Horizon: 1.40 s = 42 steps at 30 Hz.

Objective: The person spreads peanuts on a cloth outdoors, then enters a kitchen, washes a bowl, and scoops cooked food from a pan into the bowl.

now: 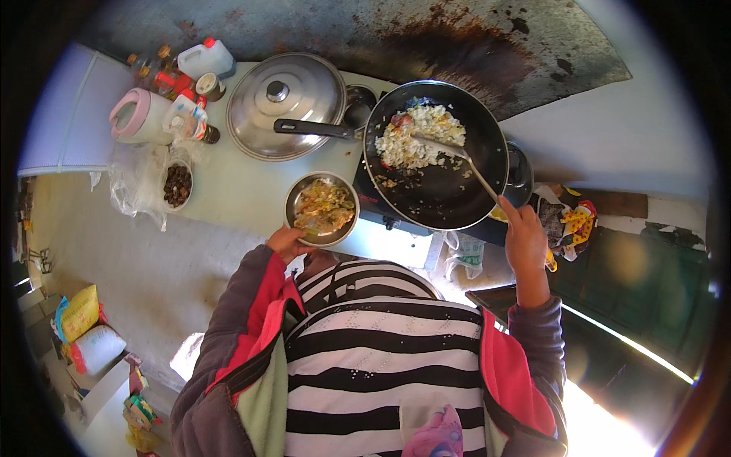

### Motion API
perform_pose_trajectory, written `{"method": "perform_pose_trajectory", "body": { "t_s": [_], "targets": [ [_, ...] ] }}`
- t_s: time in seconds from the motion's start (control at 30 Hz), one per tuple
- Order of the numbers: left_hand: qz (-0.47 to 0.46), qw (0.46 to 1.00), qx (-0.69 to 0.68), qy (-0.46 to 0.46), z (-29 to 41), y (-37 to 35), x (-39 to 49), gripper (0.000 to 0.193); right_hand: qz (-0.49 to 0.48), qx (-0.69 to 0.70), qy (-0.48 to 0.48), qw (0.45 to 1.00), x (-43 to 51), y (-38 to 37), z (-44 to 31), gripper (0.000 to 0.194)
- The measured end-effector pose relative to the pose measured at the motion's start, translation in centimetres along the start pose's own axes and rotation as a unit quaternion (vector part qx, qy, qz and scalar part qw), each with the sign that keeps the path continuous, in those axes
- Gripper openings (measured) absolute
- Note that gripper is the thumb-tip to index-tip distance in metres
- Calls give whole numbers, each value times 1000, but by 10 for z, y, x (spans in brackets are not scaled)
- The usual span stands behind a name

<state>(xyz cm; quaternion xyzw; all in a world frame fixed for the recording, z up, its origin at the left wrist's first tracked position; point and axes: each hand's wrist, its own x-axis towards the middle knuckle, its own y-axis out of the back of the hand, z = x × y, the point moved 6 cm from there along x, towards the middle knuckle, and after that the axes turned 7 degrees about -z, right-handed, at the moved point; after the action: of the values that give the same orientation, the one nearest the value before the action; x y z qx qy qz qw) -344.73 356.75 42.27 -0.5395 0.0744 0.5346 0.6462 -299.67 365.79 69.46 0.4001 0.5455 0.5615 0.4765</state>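
Note:
My right hand (524,239) grips the handle of a metal spatula (478,171), whose blade rests in white rice (425,137) mixed with bits of food. The rice lies in the upper left of a black frying pan (457,200), which sits over a gas stove (371,197). Leftward from the pan runs its black handle (314,128), reaching over a domed steel lid (257,108). With my left hand (288,244) I hold the near rim of a steel bowl (290,197). Cooked vegetables (324,207) partly fill that bowl.
Left on the counter (245,188) stand a pink-and-white container (140,117), a white jug (205,59), several bottles and a bowl of dark pieces (177,185) beside a clear plastic bag (134,185). A soot-stained sheet (354,34) backs the stove. Colourful cloths (571,220) lie to the right.

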Motion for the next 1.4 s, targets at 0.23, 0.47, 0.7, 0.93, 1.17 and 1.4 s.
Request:
{"method": "perform_pose_trajectory", "body": {
  "t_s": [0.23, 0.47, 0.7, 0.93, 1.17, 1.4],
  "targets": [
    [28, 999, 9, -45, 13, -18, -21, 51, -27, -94, -28, 995, 55, -5, 6, 60],
    [26, 999, -9, -40, 15, -17, -30, 58, -141, -66, -61, 986, 85, -42, -1, 55],
    [29, 998, -2, -56, 18, -6, -32, 51, -89, 120, 18, 989, 55, -26, 24, 40],
    [58, 997, -21, -55, 24, 1, -30, 53, -423, 422, -227, 769, 2, -19, 87, 32],
    [70, 995, -20, -66, 34, -7, -32, 55, -403, 538, -315, 670, 18, -57, 68, 31],
    [84, 993, -19, -79, 40, -12, -48, 55, -313, 634, -265, 656, 62, -148, 31, 38]
  ]
}}
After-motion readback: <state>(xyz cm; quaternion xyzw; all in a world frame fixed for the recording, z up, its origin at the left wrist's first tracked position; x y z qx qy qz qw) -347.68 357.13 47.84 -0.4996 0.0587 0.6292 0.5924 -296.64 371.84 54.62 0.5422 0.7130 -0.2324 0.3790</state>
